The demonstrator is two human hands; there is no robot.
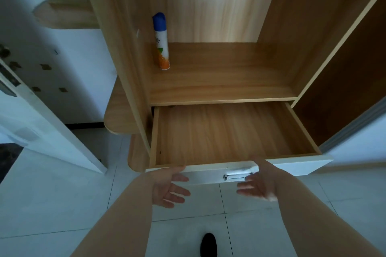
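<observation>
**Current state.** The drawer (229, 137) of the wooden cabinet (125, 37) stands pulled far out below the shelf (219, 73). Its inside shows bare wood, with nothing visible in it. The white drawer front (292, 166) faces the person, and the metal handle (236, 177) sits near the middle of it.

**Hands.** Both hands are spread wide and hold nothing.
- The left hand (169, 188) is just before the left end of the drawer front, fingers straight and pointing inward. Its thumb lies at the top edge of the front; whether it touches cannot be told.
- The right hand (259, 183) is just before the handle, fingers straight and pointing toward the left hand. It partly covers the right end of the handle but does not grip it.

**Step in hand.** Judged from this position, the work is at the drawer front: the drawer is open and the hands are placed to act on it, most likely to push it shut.

**Next move.** Closing calls for flat palms on the white front, one on each side of the handle, and an even push straight inward, so the drawer does not skew on its runners. Fingers must be kept off the top edge as the front nears the cabinet.

**Surroundings.** A spray can (161, 41) stands upright at the left rear of the shelf, well apart from both hands.
</observation>
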